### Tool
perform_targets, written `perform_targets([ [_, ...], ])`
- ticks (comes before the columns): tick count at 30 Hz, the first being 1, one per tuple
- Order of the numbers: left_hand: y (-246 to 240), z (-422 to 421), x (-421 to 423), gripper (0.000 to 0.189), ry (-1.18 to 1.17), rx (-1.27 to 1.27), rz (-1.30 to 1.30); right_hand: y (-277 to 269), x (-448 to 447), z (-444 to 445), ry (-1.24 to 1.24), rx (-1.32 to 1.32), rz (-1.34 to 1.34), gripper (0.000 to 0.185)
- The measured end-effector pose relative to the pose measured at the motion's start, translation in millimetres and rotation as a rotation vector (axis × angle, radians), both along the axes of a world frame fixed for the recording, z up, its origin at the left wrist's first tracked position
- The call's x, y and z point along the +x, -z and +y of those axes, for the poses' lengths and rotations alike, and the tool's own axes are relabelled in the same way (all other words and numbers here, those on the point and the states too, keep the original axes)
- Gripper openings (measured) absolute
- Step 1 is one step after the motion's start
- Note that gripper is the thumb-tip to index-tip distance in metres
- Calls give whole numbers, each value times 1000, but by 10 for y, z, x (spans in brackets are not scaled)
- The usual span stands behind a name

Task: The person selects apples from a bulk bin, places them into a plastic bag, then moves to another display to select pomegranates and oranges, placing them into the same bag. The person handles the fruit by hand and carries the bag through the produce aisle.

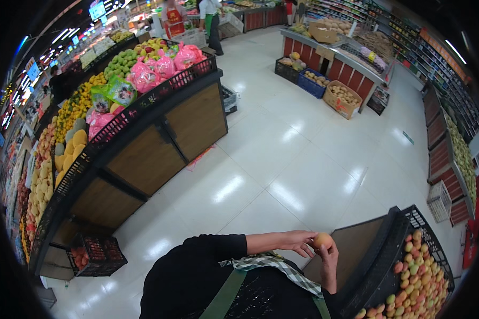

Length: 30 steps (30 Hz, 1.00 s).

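Observation:
A round yellow-orange fruit is held up in front of my body, between both hands. My right hand grips it from below and the right, thumb against its near side. From the left, my left hand reaches across with its fingertips on the fruit's left side and the other fingers loosely bent. To the right of my hands stands a dark display stand with a heap of red, yellow and green fruit behind a black slatted rim. I wear a green apron strap and a checked cloth.
A long fruit stand with pink bags runs along the left. A black crate sits on the floor by it. Ahead, crates and a potato carton stand before another counter. People are far off.

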<state>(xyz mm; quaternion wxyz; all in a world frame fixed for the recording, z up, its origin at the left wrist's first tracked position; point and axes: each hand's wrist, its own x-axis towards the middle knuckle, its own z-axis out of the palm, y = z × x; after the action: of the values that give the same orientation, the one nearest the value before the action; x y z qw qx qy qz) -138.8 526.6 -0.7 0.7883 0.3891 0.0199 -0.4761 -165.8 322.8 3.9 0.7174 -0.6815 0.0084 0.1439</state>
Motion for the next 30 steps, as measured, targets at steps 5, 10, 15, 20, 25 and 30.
perform_targets([
  [5, 211, 425, 381, 33, -261, 214, -82, 320, 762, 10, 17, 85, 223, 45],
  [10, 316, 804, 1002, 18, -488, 396, -193, 589, 1715, 53, -47, 66, 298, 45],
  [15, 134, 1027, 1596, 15, -714, 551, -236, 650, 2741, 231, -165, 36, 350, 50],
  [20, 87, 1318, 1914, 15, -888, 500, -147, 608, 3641, 685, -275, -22, 385, 51],
  [25, 361, 1766, 2204, 23, -896, 452, -92, 618, 4383, 1395, -364, -67, 370, 54],
  [30, 562, 2527, 2648, 20, -884, 479, -127, 781, 4919, 2255, -405, -72, 344, 53],
])
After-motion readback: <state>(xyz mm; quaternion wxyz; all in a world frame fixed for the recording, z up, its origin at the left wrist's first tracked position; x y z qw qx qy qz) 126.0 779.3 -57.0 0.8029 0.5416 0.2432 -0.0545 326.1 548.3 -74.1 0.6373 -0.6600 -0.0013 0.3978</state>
